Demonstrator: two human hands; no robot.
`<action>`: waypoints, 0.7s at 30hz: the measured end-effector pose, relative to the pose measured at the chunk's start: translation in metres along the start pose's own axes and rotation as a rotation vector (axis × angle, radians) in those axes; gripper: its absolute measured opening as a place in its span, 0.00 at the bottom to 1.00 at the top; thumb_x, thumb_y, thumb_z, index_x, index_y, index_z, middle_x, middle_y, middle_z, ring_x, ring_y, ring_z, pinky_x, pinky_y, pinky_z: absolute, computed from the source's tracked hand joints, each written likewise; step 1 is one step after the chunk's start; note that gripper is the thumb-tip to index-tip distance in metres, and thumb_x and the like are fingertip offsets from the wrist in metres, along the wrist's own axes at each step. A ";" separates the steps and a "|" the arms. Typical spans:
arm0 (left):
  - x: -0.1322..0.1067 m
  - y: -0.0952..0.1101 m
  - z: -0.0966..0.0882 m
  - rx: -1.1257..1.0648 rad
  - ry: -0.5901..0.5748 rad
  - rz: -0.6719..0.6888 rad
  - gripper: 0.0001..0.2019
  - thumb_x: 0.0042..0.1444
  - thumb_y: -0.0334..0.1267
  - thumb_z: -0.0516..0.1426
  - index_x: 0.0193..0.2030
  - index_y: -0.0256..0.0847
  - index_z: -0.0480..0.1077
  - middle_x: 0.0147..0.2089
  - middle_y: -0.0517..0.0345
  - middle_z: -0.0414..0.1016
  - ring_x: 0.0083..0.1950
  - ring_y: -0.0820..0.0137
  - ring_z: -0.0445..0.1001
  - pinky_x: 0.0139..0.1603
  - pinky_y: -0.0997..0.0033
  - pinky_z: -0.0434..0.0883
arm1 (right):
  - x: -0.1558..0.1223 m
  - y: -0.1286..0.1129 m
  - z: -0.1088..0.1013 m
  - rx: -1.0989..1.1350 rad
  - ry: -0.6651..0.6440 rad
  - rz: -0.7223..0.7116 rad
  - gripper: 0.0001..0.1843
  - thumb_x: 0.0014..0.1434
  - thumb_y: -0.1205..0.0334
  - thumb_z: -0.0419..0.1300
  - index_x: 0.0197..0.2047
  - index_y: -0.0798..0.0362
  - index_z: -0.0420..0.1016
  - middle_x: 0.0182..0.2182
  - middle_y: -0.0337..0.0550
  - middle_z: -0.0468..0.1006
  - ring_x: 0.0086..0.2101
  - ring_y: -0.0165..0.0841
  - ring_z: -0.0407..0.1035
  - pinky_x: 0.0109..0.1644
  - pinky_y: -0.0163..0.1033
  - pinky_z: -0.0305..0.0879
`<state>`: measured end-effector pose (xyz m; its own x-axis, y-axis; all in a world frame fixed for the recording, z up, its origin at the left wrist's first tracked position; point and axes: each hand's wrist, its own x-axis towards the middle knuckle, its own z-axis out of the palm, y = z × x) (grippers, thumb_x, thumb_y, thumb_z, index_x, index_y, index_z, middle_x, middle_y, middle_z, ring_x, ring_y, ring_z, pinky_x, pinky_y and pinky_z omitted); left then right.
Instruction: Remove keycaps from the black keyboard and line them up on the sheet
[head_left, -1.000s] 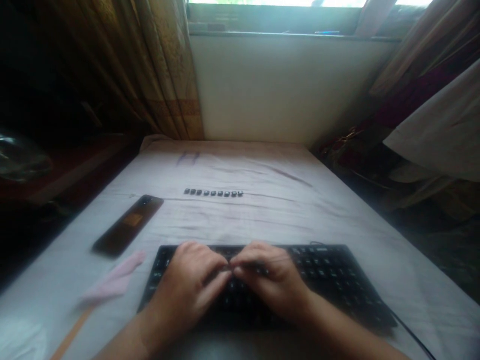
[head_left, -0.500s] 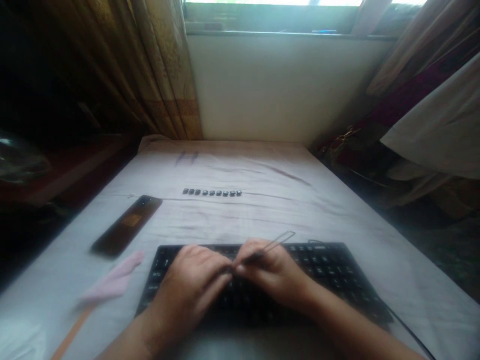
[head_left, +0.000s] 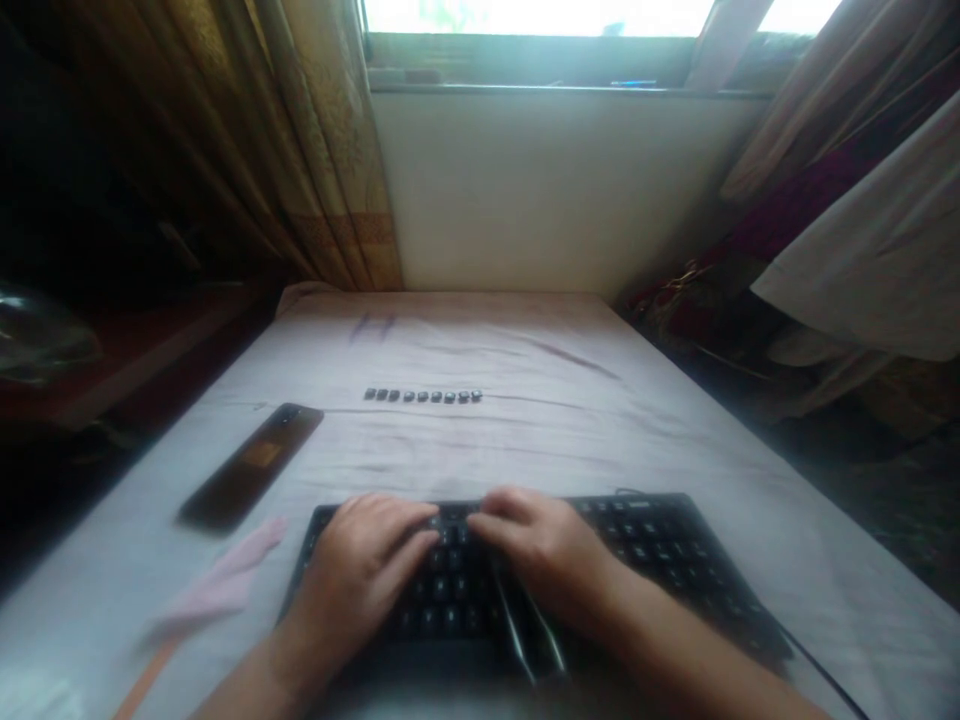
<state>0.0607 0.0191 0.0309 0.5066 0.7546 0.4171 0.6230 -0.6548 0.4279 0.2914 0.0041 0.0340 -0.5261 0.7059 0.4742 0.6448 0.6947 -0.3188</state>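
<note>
1. While many of its keys look to be in place, the long black plastic keyboard with pale lettering (head_left: 450, 600) lies flat under both hands, at the near part of the surface; its black cable (head_left: 821, 668) trails off at the right corner.
2. The left hand (head_left: 367, 555) lies over the keyboard's left part, thumb and forefinger slightly apart near the upper rows; nothing shows between their tips.
3. The right hand (head_left: 544, 545) is just beside it, fingers curled and thumb pointing left. A thin, shiny, two-pronged metal tool (head_left: 517, 625) juts from beneath this hand toward the person; whether the fingers are clamped on it, I cannot tell.
4. Beyond the keyboard, well apart from it, nine small dark square pieces (head_left: 422, 396), which look like keycaps, lie in a neat row.
5. As for progress, I judge nine pieces to be off and lined up, with many keys left on the board. The area around the fingertips is too blurred to show bare sockets.
6. Further left lie a dark brown glossy phone (head_left: 253, 468) and a pink cloth piece (head_left: 232, 580) on an orange stick (head_left: 148, 680), all on a wrinkled white sheet (head_left: 540, 440).
</note>
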 end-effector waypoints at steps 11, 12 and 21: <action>0.000 0.002 0.001 -0.184 0.052 -0.070 0.09 0.59 0.38 0.58 0.46 0.48 0.75 0.40 0.60 0.81 0.41 0.67 0.78 0.45 0.66 0.74 | 0.007 -0.010 -0.003 0.134 0.050 0.047 0.11 0.62 0.71 0.53 0.43 0.56 0.75 0.34 0.46 0.78 0.32 0.33 0.72 0.36 0.36 0.71; 0.000 0.003 0.001 -0.186 0.059 -0.047 0.10 0.59 0.38 0.58 0.47 0.48 0.75 0.40 0.60 0.81 0.41 0.68 0.78 0.44 0.67 0.74 | 0.008 -0.011 -0.003 0.188 0.073 0.082 0.11 0.62 0.70 0.54 0.44 0.56 0.75 0.35 0.46 0.78 0.33 0.32 0.73 0.37 0.35 0.71; -0.003 0.000 0.009 -0.165 0.129 0.130 0.15 0.60 0.35 0.58 0.54 0.50 0.70 0.41 0.60 0.81 0.40 0.70 0.79 0.41 0.74 0.76 | 0.011 -0.018 0.007 0.381 0.166 0.137 0.08 0.56 0.69 0.60 0.40 0.54 0.79 0.32 0.45 0.81 0.32 0.31 0.76 0.38 0.30 0.72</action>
<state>0.0643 0.0171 0.0220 0.4893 0.6588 0.5715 0.4463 -0.7521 0.4849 0.2703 0.0008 0.0392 -0.3334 0.7850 0.5222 0.4358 0.6194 -0.6530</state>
